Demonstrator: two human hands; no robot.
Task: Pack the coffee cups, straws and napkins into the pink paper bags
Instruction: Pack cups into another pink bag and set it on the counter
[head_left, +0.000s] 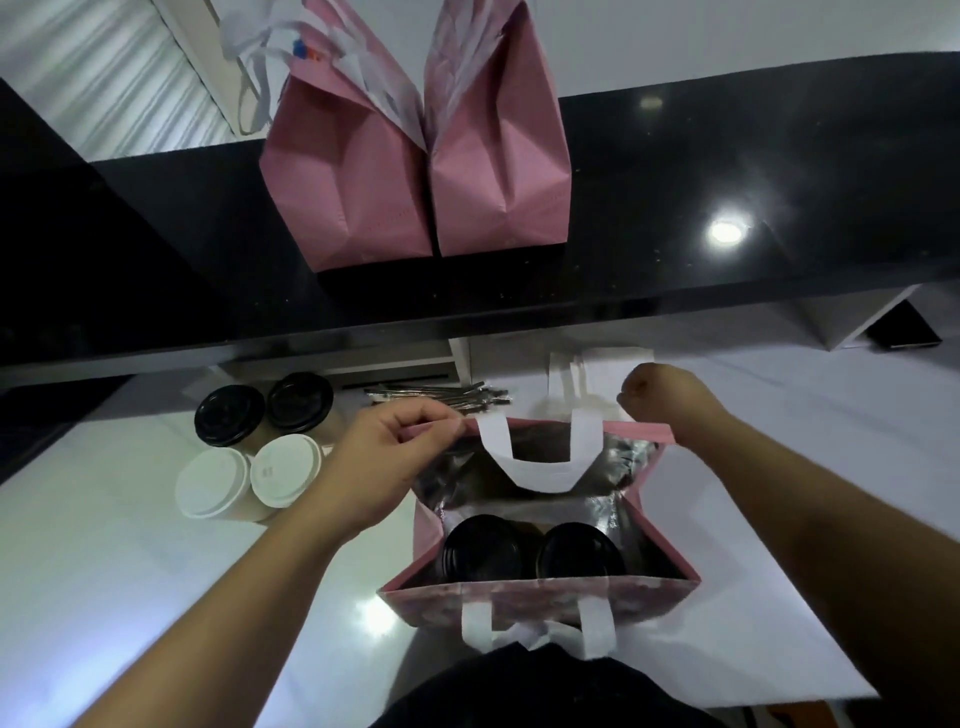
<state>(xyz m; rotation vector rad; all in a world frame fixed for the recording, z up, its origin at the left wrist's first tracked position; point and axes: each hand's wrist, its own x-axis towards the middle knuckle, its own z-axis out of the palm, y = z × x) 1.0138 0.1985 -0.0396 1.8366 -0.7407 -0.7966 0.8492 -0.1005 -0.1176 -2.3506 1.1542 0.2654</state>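
While I watch through the head camera, the open pink bag (540, 592) stands on the white tabletop (156, 571) at about 6 o'clock of my view, right in front of the body. My left hand (379, 467) pinches the far rim of the bag at its 10 o'clock corner, fingers (441, 422) curled tight on the pink edge. My right hand (660, 395) is at the bag's 1 o'clock corner, fist curled; it seems to grip the rim there, though the knuckles hide the contact. Between the two hands the far white handle (540, 462) droops into the mouth, over the silvery lining. Down inside, two black-lidded cups (483, 548) sit side by side against the near wall. The near handle (540, 631) hangs outward toward me.

At 9 o'clock from the bag, four more coffee cups (260, 447) stand in a tight square on the tabletop: two with black lids farther away, two with white lids nearer. At 12 o'clock, just beyond the bag, a bundle of wrapped straws (441, 397) lies flat, and beside it at 1 o'clock is a white stack, probably the napkins (597, 371). On the raised black counter (727, 182) farther off, two closed pink bags (415, 171) stand touching each other.
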